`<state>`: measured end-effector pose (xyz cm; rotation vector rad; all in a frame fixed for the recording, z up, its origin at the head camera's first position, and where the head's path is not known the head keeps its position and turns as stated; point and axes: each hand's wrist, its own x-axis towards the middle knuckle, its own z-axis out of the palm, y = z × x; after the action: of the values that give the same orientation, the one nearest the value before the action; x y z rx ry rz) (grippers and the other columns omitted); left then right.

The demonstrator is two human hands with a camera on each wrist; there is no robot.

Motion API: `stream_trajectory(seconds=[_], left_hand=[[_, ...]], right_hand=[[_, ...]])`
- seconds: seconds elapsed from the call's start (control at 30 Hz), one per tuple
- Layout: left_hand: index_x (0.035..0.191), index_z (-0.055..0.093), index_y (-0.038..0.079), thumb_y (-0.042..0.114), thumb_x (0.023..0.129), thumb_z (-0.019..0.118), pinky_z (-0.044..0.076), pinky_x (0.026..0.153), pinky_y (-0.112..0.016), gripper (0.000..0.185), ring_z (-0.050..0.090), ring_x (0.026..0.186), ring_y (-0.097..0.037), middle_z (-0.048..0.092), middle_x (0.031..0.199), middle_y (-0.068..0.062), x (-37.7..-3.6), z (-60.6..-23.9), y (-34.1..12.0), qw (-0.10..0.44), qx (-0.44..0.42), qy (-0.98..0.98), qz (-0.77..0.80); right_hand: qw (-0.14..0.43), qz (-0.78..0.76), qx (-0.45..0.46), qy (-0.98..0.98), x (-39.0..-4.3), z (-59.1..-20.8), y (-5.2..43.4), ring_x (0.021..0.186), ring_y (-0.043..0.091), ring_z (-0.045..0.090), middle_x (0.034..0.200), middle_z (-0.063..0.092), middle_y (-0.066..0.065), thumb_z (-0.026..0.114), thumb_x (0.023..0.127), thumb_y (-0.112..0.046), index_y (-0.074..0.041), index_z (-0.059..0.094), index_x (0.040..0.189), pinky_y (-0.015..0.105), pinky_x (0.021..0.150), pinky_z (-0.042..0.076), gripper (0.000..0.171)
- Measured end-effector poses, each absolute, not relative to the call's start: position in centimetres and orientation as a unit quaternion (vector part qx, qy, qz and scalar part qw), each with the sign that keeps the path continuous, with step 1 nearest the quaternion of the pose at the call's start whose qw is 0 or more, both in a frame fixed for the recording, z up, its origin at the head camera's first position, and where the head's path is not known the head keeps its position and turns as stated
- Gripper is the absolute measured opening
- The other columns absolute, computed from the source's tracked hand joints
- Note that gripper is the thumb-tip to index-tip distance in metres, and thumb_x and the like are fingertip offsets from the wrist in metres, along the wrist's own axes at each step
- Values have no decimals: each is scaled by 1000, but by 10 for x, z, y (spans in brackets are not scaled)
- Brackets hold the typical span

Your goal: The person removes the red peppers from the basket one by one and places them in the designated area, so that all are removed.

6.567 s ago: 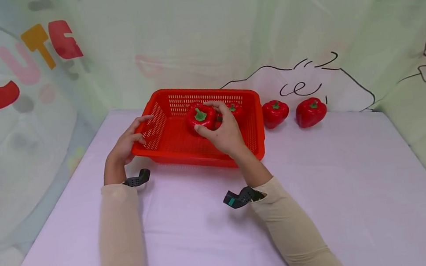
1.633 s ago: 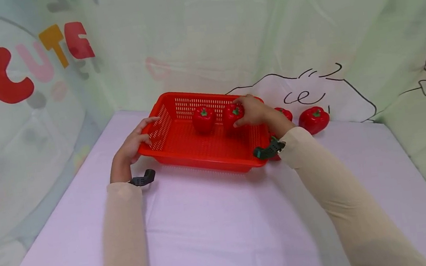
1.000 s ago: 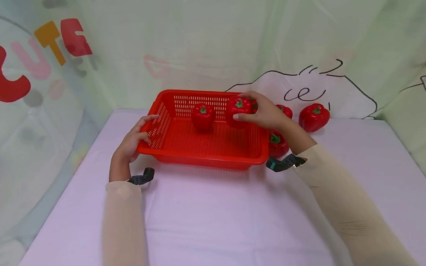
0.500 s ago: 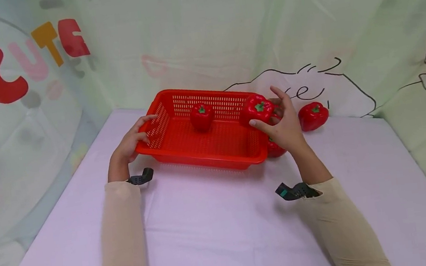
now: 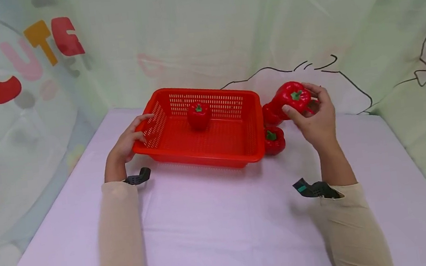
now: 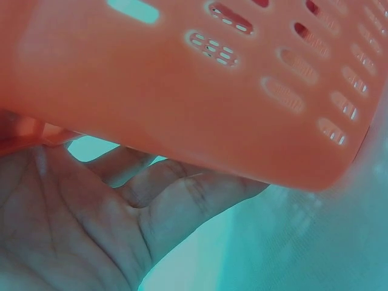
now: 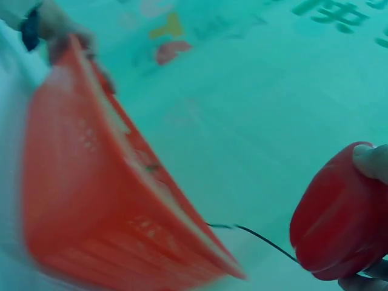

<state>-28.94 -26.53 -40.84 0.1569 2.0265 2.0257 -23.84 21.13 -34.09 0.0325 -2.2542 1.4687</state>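
Right hand (image 5: 316,118) grips red pepper (image 5: 291,96) with curled fingers, held in air right of red basket (image 5: 238,147), above table (image 5: 223,220). Left hand (image 5: 127,139) clasps basket's left rim, fingers curled over edge. One pepper in basket (image 5: 199,114). Pepper on table (image 5: 274,139) just beside basket's right wall; another partly hidden behind held pepper (image 5: 270,115).

Staged recording booth: cartoon-printed backdrop (image 5: 224,29) (lettered "CUTE"), lilac-covered table (image 5: 228,228).

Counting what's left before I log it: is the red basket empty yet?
Not empty. One red bell pepper sits inside the red basket; the right hand holds another pepper outside it.
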Motion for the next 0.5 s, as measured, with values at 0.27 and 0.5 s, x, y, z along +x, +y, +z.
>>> stream_trajectory(seconds=[0.27,0.5], left_hand=[[147,37,29,-8,85,38,59,84,-32,72,38,130,-32,27,153,-8,-290,-408,-265,127,53,709,692],[148,35,28,-9,86,37,59,85,-32,73,36,131,-32,26,154,-7,-291,-410,-263,129,59,708,692]], right_hand=[[160,498,-39,-851,-238,-346,275,138,23,43,151,39,1,76,84,-29,-31,35,148,23,97,52,76],[44,476,-7,-878,-247,-386,318,139,40,33,154,32,14,77,83,-32,-25,32,152,6,70,49,83]])
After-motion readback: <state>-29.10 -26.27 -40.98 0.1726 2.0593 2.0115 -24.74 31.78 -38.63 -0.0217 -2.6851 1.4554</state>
